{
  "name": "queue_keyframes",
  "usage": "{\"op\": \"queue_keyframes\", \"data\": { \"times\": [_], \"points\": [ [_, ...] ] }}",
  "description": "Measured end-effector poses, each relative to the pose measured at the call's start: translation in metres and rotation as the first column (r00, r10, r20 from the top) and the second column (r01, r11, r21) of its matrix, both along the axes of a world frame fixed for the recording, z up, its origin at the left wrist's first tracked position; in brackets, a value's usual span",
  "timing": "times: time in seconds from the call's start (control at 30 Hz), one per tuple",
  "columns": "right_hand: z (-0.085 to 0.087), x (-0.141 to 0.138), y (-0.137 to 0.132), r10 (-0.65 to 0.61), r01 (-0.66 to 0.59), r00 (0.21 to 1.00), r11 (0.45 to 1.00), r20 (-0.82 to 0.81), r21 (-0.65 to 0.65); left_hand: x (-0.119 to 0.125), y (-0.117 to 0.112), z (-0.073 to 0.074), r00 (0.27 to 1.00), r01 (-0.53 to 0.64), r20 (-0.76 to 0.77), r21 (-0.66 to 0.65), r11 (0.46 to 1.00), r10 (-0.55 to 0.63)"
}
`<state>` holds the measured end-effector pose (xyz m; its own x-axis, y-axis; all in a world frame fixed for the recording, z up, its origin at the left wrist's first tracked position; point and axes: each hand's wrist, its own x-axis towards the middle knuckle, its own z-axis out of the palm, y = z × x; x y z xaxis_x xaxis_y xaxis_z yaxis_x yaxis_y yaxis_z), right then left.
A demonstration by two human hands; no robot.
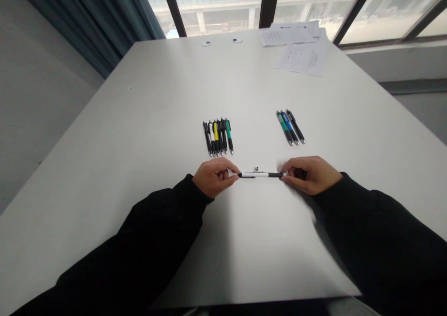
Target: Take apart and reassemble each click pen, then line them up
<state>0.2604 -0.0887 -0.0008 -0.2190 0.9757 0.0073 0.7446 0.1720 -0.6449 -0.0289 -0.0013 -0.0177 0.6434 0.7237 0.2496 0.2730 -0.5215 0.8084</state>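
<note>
A white pen (260, 175) with a black grip is held level, running left to right between my two hands. My left hand (216, 176) pinches its clip end between thumb and fingertips. At the black grip end, the thumb and fingertips of my right hand (307, 174) are closed on it. Just beyond the pen lies a small silvery piece (256, 169), too small to name. Farther out, a row of several pens (218, 138) in black, white, yellow and green lies to the left. Three pens (289, 128), green, blue and black, lie to the right.
The white table (167, 87) stretches toward the windows. Printed papers (303, 57) lie at its far right corner. Two round grommets (206, 43) are set near the far edge. A dark blue curtain (101, 17) hangs at the left.
</note>
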Motion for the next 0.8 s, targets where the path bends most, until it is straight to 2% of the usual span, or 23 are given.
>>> {"op": "queue_keyframes", "data": {
  "times": [0.17,0.47,0.8],
  "points": [
    [-0.0005,0.0002,-0.0001,0.005,-0.005,1.0,1.0,0.013,0.002,-0.0004,-0.001,-0.0021,1.0,-0.007,-0.011,-0.031,0.999,0.006],
    [-0.0003,0.001,0.0009,0.012,-0.012,1.0,1.0,0.024,0.006,0.0005,-0.001,0.0008,0.998,-0.02,-0.065,0.008,1.0,0.02],
    [-0.0005,0.0016,0.0006,0.005,-0.005,1.0,1.0,0.027,-0.001,-0.0002,-0.0004,-0.0026,0.997,-0.029,-0.065,0.009,1.0,0.03]
  ]
}}
